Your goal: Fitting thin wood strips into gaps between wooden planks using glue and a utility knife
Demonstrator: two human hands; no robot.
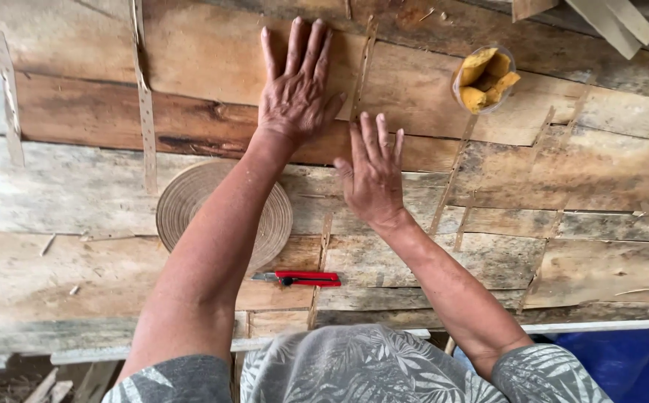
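A thin veneer strip (145, 112) lies far-to-near at the left of the plank bench (601, 172). Just right of it, a coiled roll of strip (190, 198) sits near the left forearm, and a red utility knife (306, 279) rests nearer still. The left hand (295, 89) presses flat, fingers spread, on the far boards. Between both hands another narrow strip (364, 63) runs far-to-near; the right hand (373, 175), open and flat, touches its lower end. Farther right stands a cup of yellow pieces (485, 78), with open boards beyond.
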